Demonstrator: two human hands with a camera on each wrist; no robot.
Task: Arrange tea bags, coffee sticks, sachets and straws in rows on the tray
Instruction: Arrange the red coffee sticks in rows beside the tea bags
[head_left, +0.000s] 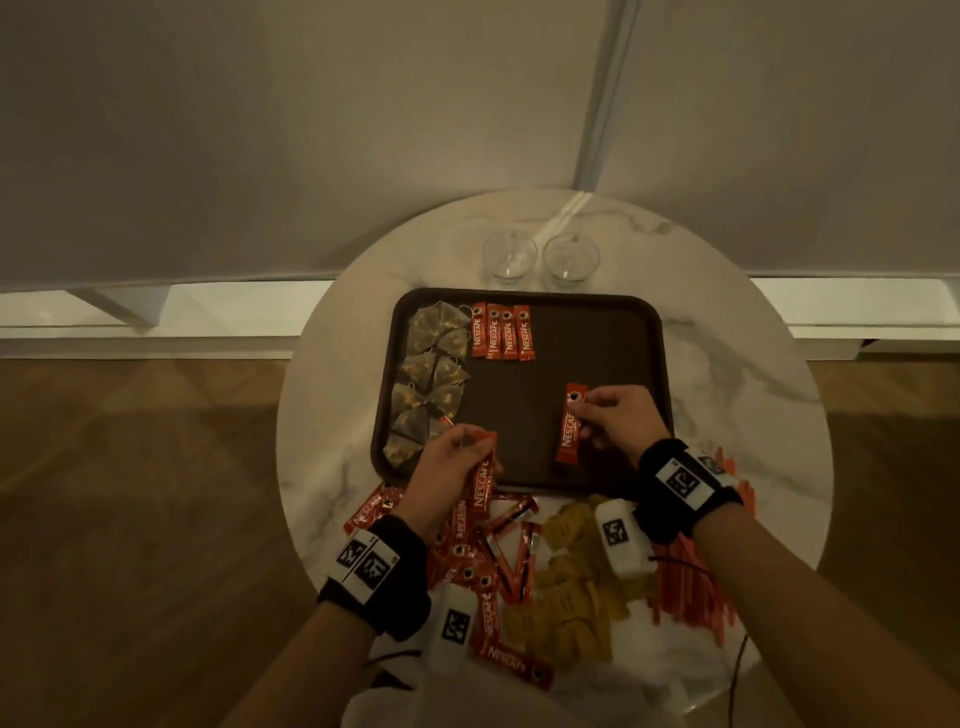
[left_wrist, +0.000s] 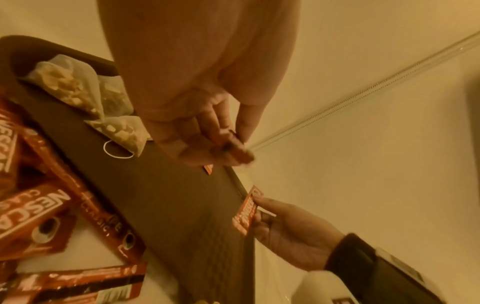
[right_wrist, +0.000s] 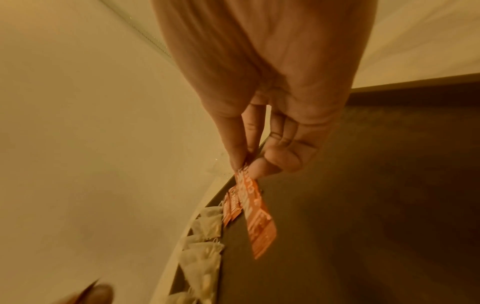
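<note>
Four Nescafé sticks (head_left: 503, 332) lie rowed on the tray (head_left: 613, 332); each hand, left hand (head_left: 451, 467) and right hand (head_left: 621, 418), pinches one more stick.

Dark brown tray (head_left: 613, 332); red coffee sticks (head_left: 503, 332); yellow sachets (head_left: 571, 597); orange straws (head_left: 691, 587); white marbled table (head_left: 727, 374).

Right hand (right_wrist: 262, 131) pinching coffee stick (right_wrist: 257, 216), above tray (right_wrist: 363, 205), tea bags (right_wrist: 205, 246) alongside
</note>
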